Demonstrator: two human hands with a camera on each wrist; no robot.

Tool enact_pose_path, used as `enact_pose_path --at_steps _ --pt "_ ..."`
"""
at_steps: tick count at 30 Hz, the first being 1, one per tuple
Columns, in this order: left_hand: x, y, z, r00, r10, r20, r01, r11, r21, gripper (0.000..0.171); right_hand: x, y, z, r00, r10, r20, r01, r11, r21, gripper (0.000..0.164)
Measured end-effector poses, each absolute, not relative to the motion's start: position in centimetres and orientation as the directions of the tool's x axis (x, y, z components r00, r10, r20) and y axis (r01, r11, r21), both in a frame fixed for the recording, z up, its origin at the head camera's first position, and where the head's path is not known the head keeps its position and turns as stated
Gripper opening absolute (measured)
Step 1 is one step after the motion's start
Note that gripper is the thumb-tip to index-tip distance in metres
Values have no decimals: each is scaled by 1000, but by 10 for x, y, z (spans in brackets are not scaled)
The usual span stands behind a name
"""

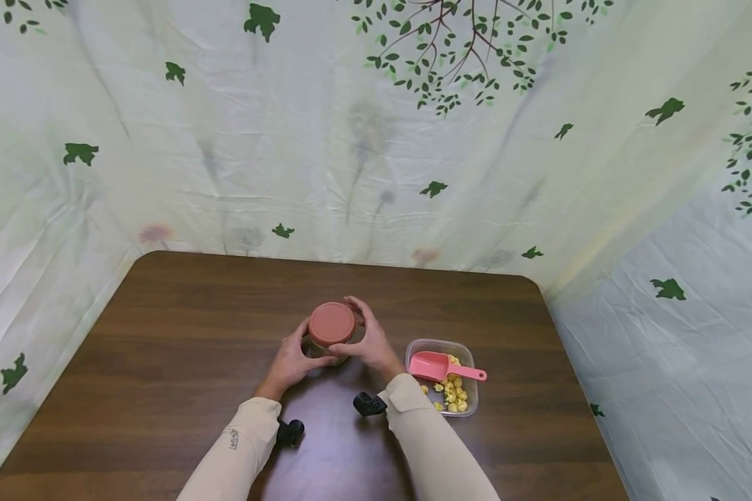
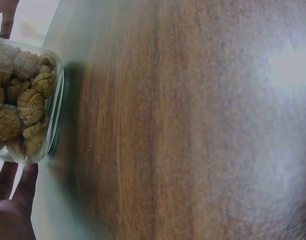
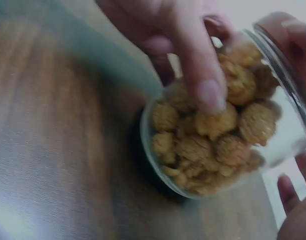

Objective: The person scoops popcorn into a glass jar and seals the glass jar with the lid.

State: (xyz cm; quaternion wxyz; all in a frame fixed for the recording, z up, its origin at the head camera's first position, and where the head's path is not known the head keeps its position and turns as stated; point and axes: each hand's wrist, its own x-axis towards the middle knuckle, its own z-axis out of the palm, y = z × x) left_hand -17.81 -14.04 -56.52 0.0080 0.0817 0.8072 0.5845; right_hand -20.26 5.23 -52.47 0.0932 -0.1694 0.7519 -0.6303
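Observation:
A clear jar [image 3: 272,150] of caramel popcorn [image 3: 232,150] with a dusty-pink lid [image 1: 331,323] is held between both hands over the table. My left hand [image 1: 290,363] grips the jar's body from the left, its thumb along the near side. On the other side my right hand [image 1: 376,346] holds the lid by its edge, thumb at the near rim and fingers at the far right. In the right wrist view the jar is tilted, popcorn lying toward its base. The left wrist view shows only part of the jar [image 2: 30,100], at its left edge.
To the right of the hands, a clear plastic tub [image 1: 474,410] holds some popcorn [image 1: 454,395]. A pink scoop [image 1: 432,364] lies across it, handle over the right rim. The brown wooden table [image 1: 194,334] ends at a leaf-patterned curtain [image 1: 326,139].

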Motion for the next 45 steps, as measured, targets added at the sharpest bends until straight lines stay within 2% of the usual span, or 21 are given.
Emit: enact_pose_path --at_steps 6,14,23,28,32,36,39,45 --pt "-178 -140 -565 -985 148 87 129 300 945 96 -211 57 -526 -895 -440 68 -155 164 -974 88" --pt "-178 -140 -566 -986 142 89 130 308 943 95 -209 54 -528 -911 -406 67 -157 193 -969 84" --pt "-177 -141 -568 -985 135 105 144 320 936 92 -193 44 -530 -968 -227 103 -156 228 -961 84" --pt "-177 -142 -567 -984 134 115 155 344 926 92 -185 36 -536 -981 -126 147 -172 227 -959 85" --pt "-177 -142 -565 -983 133 127 167 356 920 90 -182 33 -538 -983 -95 157 -176 240 -955 88" --pt "-177 -142 -565 -981 136 135 175 347 921 88 -184 36 -537 -981 -136 141 -168 215 -962 95" --pt "-177 -141 -565 -981 140 133 172 320 932 89 -189 40 -533 -969 -219 114 -155 181 -971 101" --pt "-175 -140 -560 -984 150 95 137 303 943 93 -202 48 -513 -910 -407 80 -173 197 -965 95"
